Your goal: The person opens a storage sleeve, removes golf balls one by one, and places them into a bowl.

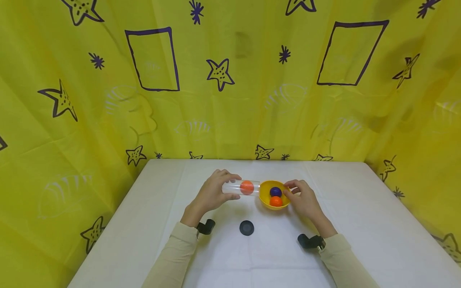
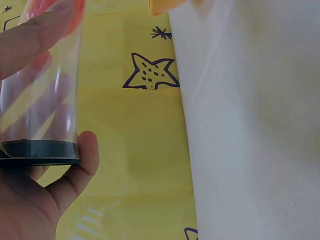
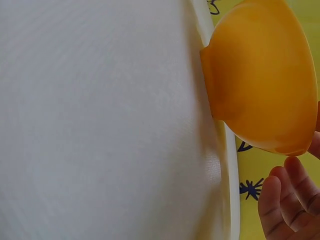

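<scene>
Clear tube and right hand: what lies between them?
The yellow bowl, holding a purple ball and an orange ball; the head view shows it.

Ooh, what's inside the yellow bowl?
Two balls show inside the yellow bowl: a purple ball and an orange ball, which is nearer the person. The part of the bowl's bottom beneath them is covered, so it can't be seen.

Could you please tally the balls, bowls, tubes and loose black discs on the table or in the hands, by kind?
Balls: 3
Bowl: 1
Tube: 1
Black disc: 1
Total: 6
</scene>
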Action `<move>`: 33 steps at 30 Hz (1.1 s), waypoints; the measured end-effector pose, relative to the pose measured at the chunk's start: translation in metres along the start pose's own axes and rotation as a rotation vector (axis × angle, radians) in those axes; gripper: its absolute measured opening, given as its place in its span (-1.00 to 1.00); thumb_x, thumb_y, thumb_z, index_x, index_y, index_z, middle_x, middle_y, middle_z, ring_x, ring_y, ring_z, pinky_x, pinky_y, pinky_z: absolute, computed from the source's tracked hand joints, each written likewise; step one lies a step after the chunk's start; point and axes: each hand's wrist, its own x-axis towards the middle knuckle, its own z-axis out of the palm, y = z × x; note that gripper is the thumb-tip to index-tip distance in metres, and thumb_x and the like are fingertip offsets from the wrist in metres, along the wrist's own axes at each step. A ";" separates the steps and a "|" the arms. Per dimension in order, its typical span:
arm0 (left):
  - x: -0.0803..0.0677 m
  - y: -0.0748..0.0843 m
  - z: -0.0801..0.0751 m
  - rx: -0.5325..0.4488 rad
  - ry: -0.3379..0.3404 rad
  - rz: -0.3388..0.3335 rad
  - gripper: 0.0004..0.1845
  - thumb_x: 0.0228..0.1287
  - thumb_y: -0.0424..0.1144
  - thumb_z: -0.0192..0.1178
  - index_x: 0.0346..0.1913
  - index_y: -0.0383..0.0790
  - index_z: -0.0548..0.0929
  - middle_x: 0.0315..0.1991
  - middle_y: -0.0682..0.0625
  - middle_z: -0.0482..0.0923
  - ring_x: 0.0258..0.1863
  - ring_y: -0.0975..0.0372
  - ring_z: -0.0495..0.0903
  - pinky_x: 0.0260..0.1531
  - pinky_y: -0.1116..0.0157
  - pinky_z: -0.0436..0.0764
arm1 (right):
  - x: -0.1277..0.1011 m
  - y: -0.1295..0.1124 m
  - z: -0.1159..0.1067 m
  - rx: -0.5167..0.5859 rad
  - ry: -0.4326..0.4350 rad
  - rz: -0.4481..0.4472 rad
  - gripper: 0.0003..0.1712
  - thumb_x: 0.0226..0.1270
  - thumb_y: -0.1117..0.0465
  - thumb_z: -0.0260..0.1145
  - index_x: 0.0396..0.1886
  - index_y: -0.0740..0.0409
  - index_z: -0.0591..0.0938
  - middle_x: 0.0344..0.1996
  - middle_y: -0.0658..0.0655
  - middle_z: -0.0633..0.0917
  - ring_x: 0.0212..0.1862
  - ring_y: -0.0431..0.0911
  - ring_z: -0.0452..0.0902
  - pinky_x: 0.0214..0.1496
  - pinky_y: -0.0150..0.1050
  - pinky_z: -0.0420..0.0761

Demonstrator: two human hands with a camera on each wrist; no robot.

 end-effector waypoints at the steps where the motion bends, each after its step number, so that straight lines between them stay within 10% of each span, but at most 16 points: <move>1: 0.000 0.000 0.000 0.004 0.000 0.000 -0.47 0.09 -0.14 0.57 0.16 -0.03 0.70 -0.06 0.00 0.65 0.01 0.04 0.52 -0.02 0.15 0.55 | 0.000 0.000 0.000 0.001 0.004 -0.001 -0.68 0.51 0.13 0.26 0.14 0.16 0.63 0.09 0.27 0.55 0.09 0.14 0.53 -0.03 -0.25 0.54; 22: 0.001 -0.003 0.002 0.012 0.008 0.006 -0.46 0.08 -0.11 0.57 0.16 -0.02 0.70 -0.07 0.04 0.64 0.01 0.07 0.52 -0.01 0.17 0.56 | -0.004 -0.023 -0.011 0.052 0.100 -0.071 -0.73 0.54 0.12 0.26 0.05 0.18 0.66 -0.06 0.22 0.71 -0.02 0.04 0.56 -0.03 -0.39 0.53; 33: 0.001 -0.001 0.002 0.014 0.015 0.015 -0.47 0.08 -0.12 0.57 0.16 -0.02 0.70 -0.05 0.03 0.64 0.04 0.05 0.52 0.01 0.14 0.58 | -0.011 -0.044 -0.010 0.125 0.007 -0.135 -0.71 0.48 0.18 0.31 0.08 0.23 0.65 -0.19 0.20 0.70 -0.20 0.00 0.53 -0.23 -0.40 0.59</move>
